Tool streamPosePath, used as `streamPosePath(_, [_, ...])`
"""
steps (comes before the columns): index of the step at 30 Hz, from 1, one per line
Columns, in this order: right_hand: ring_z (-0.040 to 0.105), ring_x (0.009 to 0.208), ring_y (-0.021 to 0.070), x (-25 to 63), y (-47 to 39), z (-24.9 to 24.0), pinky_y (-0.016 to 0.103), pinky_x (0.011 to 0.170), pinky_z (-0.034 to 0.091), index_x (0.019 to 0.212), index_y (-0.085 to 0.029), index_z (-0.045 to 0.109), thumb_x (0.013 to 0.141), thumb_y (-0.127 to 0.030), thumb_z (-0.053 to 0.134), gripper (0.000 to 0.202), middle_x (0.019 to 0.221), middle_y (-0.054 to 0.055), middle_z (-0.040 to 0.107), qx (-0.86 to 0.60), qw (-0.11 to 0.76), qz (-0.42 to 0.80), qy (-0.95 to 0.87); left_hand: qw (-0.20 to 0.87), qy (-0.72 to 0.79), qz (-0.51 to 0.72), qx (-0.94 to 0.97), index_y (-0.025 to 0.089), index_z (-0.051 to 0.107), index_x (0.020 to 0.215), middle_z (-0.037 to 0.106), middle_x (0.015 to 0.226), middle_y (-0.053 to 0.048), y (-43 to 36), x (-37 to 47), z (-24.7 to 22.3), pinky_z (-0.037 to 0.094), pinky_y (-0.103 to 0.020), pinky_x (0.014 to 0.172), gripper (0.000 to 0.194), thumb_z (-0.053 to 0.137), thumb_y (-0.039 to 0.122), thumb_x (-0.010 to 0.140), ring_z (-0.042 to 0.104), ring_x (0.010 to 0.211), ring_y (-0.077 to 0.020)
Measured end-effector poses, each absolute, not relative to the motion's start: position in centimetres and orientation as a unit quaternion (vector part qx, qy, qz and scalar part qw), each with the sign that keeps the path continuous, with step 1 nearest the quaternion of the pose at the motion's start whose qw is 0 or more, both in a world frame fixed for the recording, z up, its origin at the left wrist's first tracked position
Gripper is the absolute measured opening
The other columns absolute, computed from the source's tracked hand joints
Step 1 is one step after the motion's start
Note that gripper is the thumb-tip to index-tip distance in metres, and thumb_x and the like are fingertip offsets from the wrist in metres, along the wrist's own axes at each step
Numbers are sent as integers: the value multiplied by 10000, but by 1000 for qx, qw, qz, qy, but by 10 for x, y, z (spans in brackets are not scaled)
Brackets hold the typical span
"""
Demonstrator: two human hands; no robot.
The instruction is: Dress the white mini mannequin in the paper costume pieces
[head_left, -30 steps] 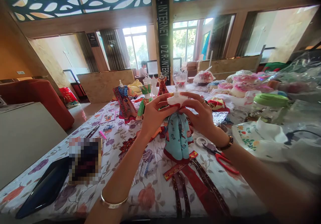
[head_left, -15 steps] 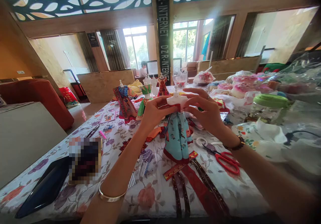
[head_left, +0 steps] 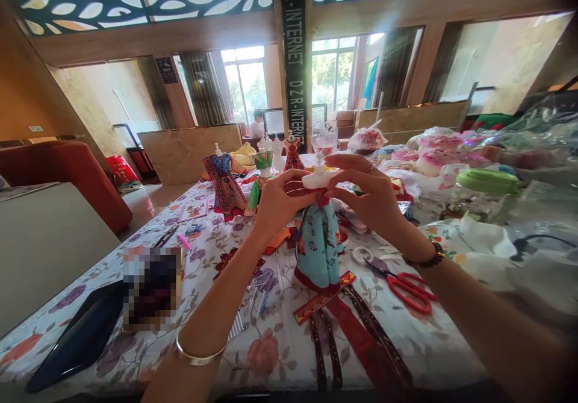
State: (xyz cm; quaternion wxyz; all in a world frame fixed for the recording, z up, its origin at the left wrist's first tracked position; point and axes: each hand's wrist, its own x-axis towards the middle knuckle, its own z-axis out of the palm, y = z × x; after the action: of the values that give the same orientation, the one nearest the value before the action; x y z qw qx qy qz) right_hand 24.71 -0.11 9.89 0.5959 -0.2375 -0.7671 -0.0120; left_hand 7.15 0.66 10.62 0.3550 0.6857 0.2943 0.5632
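Note:
A small white dress form (head_left: 318, 178) stands before me in a light blue patterned skirt (head_left: 318, 249) with a dark red hem. My left hand (head_left: 284, 201) is closed on its left side, fingers pressed at the bust and waist. From the other side my right hand (head_left: 363, 195) grips it, with thumb and fingertips near the chest and the skirt's top. Below the hem lie a red and gold ribbon strip (head_left: 325, 297) and dark patterned ribbons (head_left: 368, 321). Red-handled scissors (head_left: 410, 291) rest to the right, close to a white tape roll (head_left: 362, 255).
Dressed miniature forms (head_left: 223, 186) stand at the back left. A blurred-out object (head_left: 153, 288) and a dark glossy case (head_left: 81, 343) lie at left. On the right are a green-lidded jar (head_left: 487, 183) and plastic-wrapped bundles (head_left: 440, 150). A person (head_left: 257, 124) sits far behind.
The dress form has tipped slightly, its white top now tilted and a little lower between my hands. My right fingers have shifted slightly left over it.

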Motion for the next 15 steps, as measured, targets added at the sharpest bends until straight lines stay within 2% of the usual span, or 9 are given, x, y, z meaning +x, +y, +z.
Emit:
streamPosePath(5, [610, 1047, 193, 242, 0, 94, 403, 911, 507, 792, -268, 648, 802, -236, 672, 42, 1113, 9, 643, -250, 607, -42, -753, 326, 297, 576, 688, 213, 664, 864, 738, 859, -23, 4, 74, 105, 573, -331, 754, 291, 745, 130, 598, 701, 856, -209])
streamPosePath(11, [666, 919, 159, 240, 3, 89, 341, 784, 554, 808, -257, 643, 794, -202, 678, 66, 1030, -24, 691, -245, 622, -83, -739, 260, 300, 582, 710, 207, 677, 877, 744, 817, -2, 4, 71, 105, 599, -323, 722, 338, 769, 138, 559, 710, 786, -192])
streamPosePath(15, [668, 919, 146, 240, 4, 90, 316, 789, 551, 809, -254, 646, 787, -183, 684, 83, 1022, -28, 698, -238, 621, -96, -741, 217, 312, 561, 736, 215, 697, 904, 751, 810, -3, 5, 67, 108, 603, -321, 711, 346, 776, 162, 572, 716, 772, -194])
